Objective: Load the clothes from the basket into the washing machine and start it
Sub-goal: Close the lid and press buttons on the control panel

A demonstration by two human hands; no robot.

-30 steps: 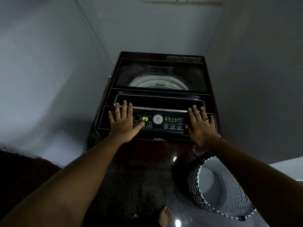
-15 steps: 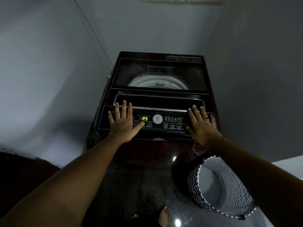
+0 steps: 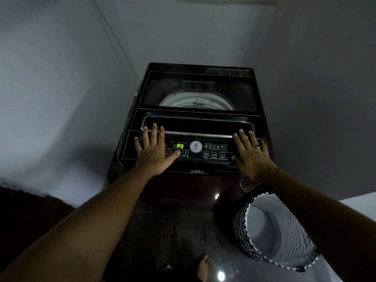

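Note:
A dark top-loading washing machine point(image 3: 203, 182) stands in the corner with its glass lid point(image 3: 197, 92) down; the white drum rim shows through it. The control panel's green display point(image 3: 180, 146) reads P3. My left hand point(image 3: 152, 151) lies flat on the panel's left end, fingers spread, the thumb tip on a button beside the Start/Pause button point(image 3: 185, 153). My right hand point(image 3: 251, 154), with a ring, lies flat on the panel's right end. The black-and-white zigzag basket point(image 3: 291, 241) stands on the floor at the lower right; I see no clothes inside it.
Grey walls close in on the machine at the left, back and right. A thin cord point(image 3: 116, 41) runs down the left wall toward the machine. My bare foot point(image 3: 204, 267) rests on the dark shiny floor in front. A white surface point(image 3: 362, 202) edges in at the far right.

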